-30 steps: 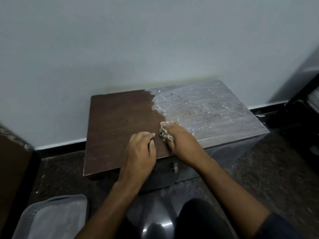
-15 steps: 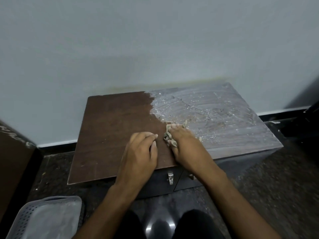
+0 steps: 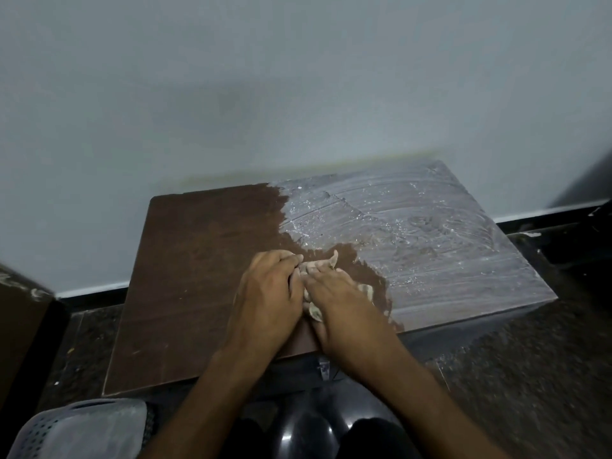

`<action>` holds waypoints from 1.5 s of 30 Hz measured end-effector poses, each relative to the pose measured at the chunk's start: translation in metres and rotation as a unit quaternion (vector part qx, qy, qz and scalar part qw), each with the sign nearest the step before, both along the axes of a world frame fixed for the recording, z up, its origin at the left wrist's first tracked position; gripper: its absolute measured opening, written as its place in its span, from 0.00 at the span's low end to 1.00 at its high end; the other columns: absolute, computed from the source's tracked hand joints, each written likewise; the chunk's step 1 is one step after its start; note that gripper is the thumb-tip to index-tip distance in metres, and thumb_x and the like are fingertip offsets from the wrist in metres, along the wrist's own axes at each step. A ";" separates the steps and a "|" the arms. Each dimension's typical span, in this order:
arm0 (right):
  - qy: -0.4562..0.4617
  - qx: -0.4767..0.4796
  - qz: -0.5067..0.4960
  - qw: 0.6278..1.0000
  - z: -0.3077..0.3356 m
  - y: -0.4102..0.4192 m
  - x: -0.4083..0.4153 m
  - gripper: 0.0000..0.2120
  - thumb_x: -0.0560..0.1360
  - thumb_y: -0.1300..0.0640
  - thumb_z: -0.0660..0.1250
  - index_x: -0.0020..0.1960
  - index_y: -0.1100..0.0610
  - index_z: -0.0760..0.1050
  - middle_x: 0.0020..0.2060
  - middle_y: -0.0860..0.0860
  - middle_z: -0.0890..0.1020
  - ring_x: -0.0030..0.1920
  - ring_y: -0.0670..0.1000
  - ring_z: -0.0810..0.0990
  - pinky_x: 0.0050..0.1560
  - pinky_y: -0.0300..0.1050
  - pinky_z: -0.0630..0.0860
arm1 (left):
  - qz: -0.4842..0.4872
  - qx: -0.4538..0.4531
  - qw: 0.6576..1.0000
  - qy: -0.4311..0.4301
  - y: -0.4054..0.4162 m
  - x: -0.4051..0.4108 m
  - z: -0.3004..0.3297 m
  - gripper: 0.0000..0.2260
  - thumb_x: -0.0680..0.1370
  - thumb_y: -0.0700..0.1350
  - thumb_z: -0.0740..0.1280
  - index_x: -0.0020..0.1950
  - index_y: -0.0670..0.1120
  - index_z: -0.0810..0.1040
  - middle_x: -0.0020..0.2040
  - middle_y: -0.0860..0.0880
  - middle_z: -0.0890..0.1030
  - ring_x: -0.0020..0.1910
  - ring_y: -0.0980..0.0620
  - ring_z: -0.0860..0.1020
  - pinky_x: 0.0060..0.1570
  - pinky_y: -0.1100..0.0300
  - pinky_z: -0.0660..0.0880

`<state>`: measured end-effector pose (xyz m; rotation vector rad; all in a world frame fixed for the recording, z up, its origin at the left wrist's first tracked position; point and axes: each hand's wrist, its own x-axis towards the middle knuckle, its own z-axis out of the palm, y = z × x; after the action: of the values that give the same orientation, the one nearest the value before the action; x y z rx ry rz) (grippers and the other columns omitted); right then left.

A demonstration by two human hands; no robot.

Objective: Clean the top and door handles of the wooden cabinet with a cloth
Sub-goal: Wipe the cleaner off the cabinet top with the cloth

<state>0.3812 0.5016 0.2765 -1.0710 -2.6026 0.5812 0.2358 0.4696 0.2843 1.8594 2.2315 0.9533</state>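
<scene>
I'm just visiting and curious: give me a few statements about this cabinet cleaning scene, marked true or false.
1. The cabinet top's left part looks clean brown. True.
2. The right part is free of dust. False: whitish dust covers it.
3. The right hand presses on a cloth. True.
4. The left hand is on a door handle. False: it rests on the top beside the right hand.
5. A grey basket sits on the cabinet. False: it is on the floor, lower left.

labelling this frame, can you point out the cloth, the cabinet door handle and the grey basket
cloth (image 3: 365, 289): head view, on the bunched fold showing beside the right hand.
cabinet door handle (image 3: 323, 368): head view, on the metal piece below the top's front edge.
grey basket (image 3: 82, 429): head view, on its perforated wall, bottom left.
</scene>
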 end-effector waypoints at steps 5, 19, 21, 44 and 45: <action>0.009 0.019 -0.035 0.999 0.008 0.056 -0.017 0.25 0.82 0.57 0.59 0.79 0.57 0.60 0.78 0.55 0.64 0.79 0.52 0.59 0.79 0.45 0.49 | -0.010 -0.016 0.999 0.045 0.010 -0.017 0.008 0.12 0.78 0.42 0.65 0.60 0.44 0.81 0.55 0.50 0.80 0.56 0.50 0.75 0.59 0.58 0.71; 0.020 0.004 0.005 1.000 0.010 0.067 -0.050 0.22 0.80 0.59 0.61 0.73 0.59 0.69 0.73 0.56 0.71 0.75 0.55 0.66 0.77 0.47 0.56 | 0.000 -0.028 0.998 0.053 0.035 -0.047 0.023 0.14 0.78 0.43 0.64 0.61 0.44 0.80 0.56 0.49 0.80 0.56 0.49 0.74 0.60 0.55 0.71; 0.017 0.006 0.063 0.998 0.005 0.058 -0.048 0.22 0.79 0.59 0.62 0.72 0.58 0.70 0.71 0.56 0.74 0.73 0.54 0.68 0.76 0.46 0.58 | -0.003 -0.028 0.999 0.043 0.038 -0.047 0.022 0.13 0.77 0.42 0.64 0.59 0.44 0.80 0.55 0.49 0.80 0.55 0.48 0.74 0.58 0.53 0.72; 0.033 0.008 0.093 0.995 0.011 0.096 -0.083 0.20 0.77 0.60 0.59 0.69 0.56 0.73 0.67 0.55 0.77 0.68 0.54 0.72 0.72 0.45 0.64 | 0.062 -0.024 0.998 -0.010 0.061 -0.078 0.018 0.15 0.78 0.41 0.61 0.63 0.44 0.79 0.60 0.49 0.79 0.61 0.50 0.73 0.63 0.59 0.68; 0.032 0.000 0.058 0.998 0.014 0.110 -0.085 0.19 0.79 0.60 0.59 0.68 0.56 0.73 0.67 0.55 0.77 0.68 0.55 0.72 0.71 0.45 0.65 | 0.061 -0.022 0.998 -0.013 0.062 -0.080 0.019 0.15 0.78 0.41 0.61 0.63 0.44 0.79 0.60 0.49 0.79 0.62 0.51 0.73 0.64 0.59 0.68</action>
<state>0.2963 0.6118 0.2908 -0.8894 -2.6224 0.6295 0.1557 0.5315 0.3033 1.6998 2.3552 0.9320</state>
